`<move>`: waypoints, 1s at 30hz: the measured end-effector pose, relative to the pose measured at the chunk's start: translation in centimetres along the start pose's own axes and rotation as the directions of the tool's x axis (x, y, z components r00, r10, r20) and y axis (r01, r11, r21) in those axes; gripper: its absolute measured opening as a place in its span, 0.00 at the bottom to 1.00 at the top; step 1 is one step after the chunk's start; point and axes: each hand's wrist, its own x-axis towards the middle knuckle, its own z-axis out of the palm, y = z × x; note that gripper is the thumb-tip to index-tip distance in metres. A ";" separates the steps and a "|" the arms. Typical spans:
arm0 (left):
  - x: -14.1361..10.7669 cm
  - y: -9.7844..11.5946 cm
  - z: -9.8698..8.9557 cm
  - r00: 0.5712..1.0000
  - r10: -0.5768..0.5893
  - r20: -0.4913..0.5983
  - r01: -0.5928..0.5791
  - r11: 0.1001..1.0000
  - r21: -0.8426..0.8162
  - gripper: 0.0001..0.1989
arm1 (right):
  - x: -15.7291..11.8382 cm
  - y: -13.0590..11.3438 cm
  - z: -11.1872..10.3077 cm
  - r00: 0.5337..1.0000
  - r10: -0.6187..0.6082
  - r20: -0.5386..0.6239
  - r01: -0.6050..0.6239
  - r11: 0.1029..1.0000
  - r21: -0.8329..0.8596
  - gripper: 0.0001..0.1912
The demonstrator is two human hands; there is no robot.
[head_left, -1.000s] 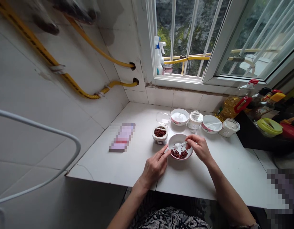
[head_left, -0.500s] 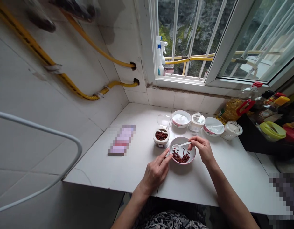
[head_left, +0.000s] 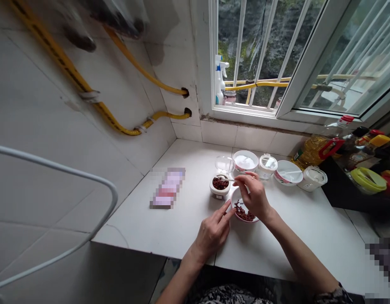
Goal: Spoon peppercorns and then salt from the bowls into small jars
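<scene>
My right hand (head_left: 252,193) is closed on the handle of a small white spoon (head_left: 227,179), whose head is at the mouth of an open jar (head_left: 219,190) of dark red grains. Below that hand sits a white bowl (head_left: 233,195) with a pink rim, partly hidden by it; similar grains (head_left: 245,213) lie in its bottom. The fingertips of my left hand (head_left: 214,231) touch the bowl's left side, fingers stretched out, holding nothing. The jar's clear lid (head_left: 224,164) stands raised behind it.
Behind are a bowl of white powder (head_left: 245,161), a closed jar (head_left: 267,166), a bowl with a spoon (head_left: 288,172) and another jar (head_left: 312,178). Bottles (head_left: 318,145) stand at the right; a blurred flat object (head_left: 168,188) lies left.
My right hand has moved left with the spoon, from over the bowl to the jar's mouth. My left hand stays at the bowl. The camera view has shifted slightly.
</scene>
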 end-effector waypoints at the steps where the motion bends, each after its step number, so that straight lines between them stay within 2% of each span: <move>1: 0.0 0.0 0.1 1.000 -0.001 -0.002 0.001 1.000 0.003 0.27 | 0.0 0.0 0.1 0.996 -0.091 0.019 0.092 0.994 -0.051 0.09; 3: -0.1 -0.1 0.2 1.000 -0.001 -0.006 0.001 1.000 0.009 0.28 | -0.1 0.1 -0.1 0.979 -0.202 0.038 0.205 0.972 -0.118 0.10; 5: -0.1 -0.1 0.2 1.000 0.002 -0.008 -0.002 1.000 0.010 0.28 | -0.2 0.0 -0.7 0.977 -0.214 0.024 0.215 0.967 -0.133 0.11; 6: -0.1 -0.1 0.2 1.000 0.003 -0.007 -0.003 1.000 0.007 0.28 | -0.2 0.0 -1.2 0.984 -0.180 0.010 0.180 0.976 -0.124 0.10; 9: -0.1 -0.1 0.0 1.000 0.002 -0.005 -0.002 1.000 -0.002 0.28 | -0.6 0.2 -3.0 0.998 0.053 -0.022 -0.054 0.996 -0.075 0.08; 11: 0.0 -0.1 -0.1 1.000 0.001 -0.007 -0.001 1.000 -0.005 0.27 | -1.1 0.6 -4.2 0.976 0.218 -0.023 -0.219 0.975 -0.042 0.07; 14: 0.1 -0.1 -0.1 1.000 0.001 -0.013 -0.002 1.000 -0.015 0.26 | -2.0 1.8 -5.3 0.936 0.352 0.012 -0.352 0.935 -0.036 0.07; 18: 0.3 0.4 0.1 1.000 0.018 -0.023 -0.018 1.000 -0.001 0.26 | -3.3 2.9 -5.1 0.921 0.372 0.115 -0.358 0.926 -0.123 0.09; 21: 0.3 0.4 -0.7 0.999 0.006 -0.052 -0.005 1.000 0.026 0.23 | -3.8 3.2 -4.4 0.928 0.343 0.149 -0.322 0.935 -0.149 0.09; 23: 0.2 -0.7 -2.2 0.989 -0.107 -0.099 0.111 0.993 0.036 0.19 | -4.1 3.3 -4.0 0.931 0.332 0.149 -0.312 0.939 -0.146 0.09; 25: -0.1 -2.8 -4.5 0.941 -0.229 -0.247 0.263 0.958 0.111 0.14 | -4.3 3.5 -3.9 0.933 0.331 0.143 -0.312 0.940 -0.137 0.09; 27: -0.3 -5.7 -6.9 0.850 -0.399 -0.343 0.489 0.840 0.236 0.12 | -4.5 3.7 -3.8 0.934 0.332 0.131 -0.316 0.940 -0.132 0.09; 29: -0.4 -8.6 -8.9 0.742 -0.590 -0.318 0.670 0.660 0.339 0.21 | -4.7 3.8 -3.9 0.934 0.333 0.126 -0.316 0.939 -0.138 0.09; 30: -0.3 -9.7 -9.5 0.667 -0.689 -0.283 0.738 0.560 0.377 0.29 | -4.8 3.9 -3.9 0.935 0.332 0.129 -0.314 0.939 -0.142 0.09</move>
